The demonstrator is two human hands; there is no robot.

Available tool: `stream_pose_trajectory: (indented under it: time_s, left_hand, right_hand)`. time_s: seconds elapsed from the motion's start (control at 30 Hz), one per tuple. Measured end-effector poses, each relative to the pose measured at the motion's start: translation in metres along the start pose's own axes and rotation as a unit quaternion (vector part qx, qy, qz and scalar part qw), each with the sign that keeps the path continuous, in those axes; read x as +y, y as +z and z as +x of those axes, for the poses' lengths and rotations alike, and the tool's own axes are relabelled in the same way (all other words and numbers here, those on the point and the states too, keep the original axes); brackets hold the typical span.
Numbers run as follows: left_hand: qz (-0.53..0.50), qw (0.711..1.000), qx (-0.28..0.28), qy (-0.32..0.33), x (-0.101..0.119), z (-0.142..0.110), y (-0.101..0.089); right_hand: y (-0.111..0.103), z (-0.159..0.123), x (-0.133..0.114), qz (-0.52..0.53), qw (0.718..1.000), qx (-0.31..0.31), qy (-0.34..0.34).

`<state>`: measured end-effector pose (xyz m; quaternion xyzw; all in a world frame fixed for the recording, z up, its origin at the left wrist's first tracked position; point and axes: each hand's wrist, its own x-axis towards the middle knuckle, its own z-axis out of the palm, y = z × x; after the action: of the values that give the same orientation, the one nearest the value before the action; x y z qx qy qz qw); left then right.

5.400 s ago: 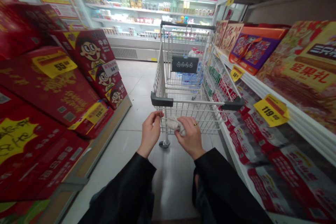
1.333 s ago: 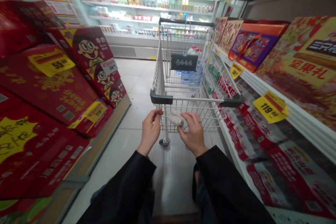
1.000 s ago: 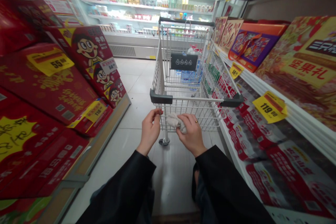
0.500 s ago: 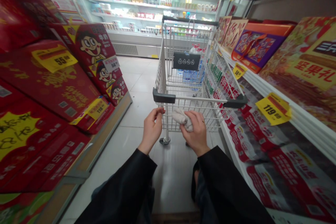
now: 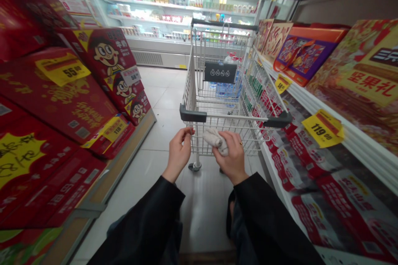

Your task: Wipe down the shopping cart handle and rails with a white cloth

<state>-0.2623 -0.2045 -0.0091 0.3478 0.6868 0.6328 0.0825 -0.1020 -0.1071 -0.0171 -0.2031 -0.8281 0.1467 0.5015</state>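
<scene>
One crumpled white cloth sits pinched between the thumb and fingers of the right hand, its long axis pointing to about 10 o'clock. At 9 o'clock from it, the left hand presses its fingertips together on the wire of the one cart. Since the first frame, the cloth has tilted from nearly level, and the hands stand farther apart.
</scene>
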Motion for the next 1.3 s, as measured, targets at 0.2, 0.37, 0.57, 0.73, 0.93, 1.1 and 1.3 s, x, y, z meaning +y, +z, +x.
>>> stream_pose_trajectory:
  time_s: [0.2, 0.37, 0.57, 0.73, 0.93, 1.1, 1.3]
  left_hand:
    - [-0.001, 1.0, 0.001, 0.0, -0.0018, 0.0013, 0.0002]
    - [0.003, 1.0, 0.0, 0.001, -0.0007, 0.0005, -0.0001]
    - [-0.003, 1.0, -0.002, 0.004, -0.0034, 0.0011, 0.0008]
    - [-0.007, 1.0, 0.0, 0.004, -0.0055, 0.0019, 0.0007]
    - [-0.01, 1.0, -0.001, 0.003, -0.0049, 0.0003, 0.0013]
    - [-0.01, 1.0, -0.001, 0.006, -0.0048, 0.0005, 0.0012]
    - [-0.01, 1.0, -0.002, 0.001, -0.0047, 0.0006, 0.0008]
  right_hand:
    - [0.0034, -0.0032, -0.0014, -0.013, 0.996, -0.091, 0.007]
    - [-0.0015, 0.0007, 0.0005, -0.012, 1.0, -0.007, -0.01]
    - [0.0028, -0.0038, 0.004, -0.013, 0.997, -0.07, 0.009]
    - [-0.0008, -0.0021, 0.0024, -0.007, 0.999, -0.043, -0.007]
    - [0.0003, -0.0038, 0.0049, -0.012, 0.997, -0.07, 0.022]
    - [0.0012, -0.0048, 0.0023, -0.018, 0.994, -0.108, 0.004]
    - [-0.0039, -0.0008, 0.0039, -0.027, 1.0, -0.015, -0.001]
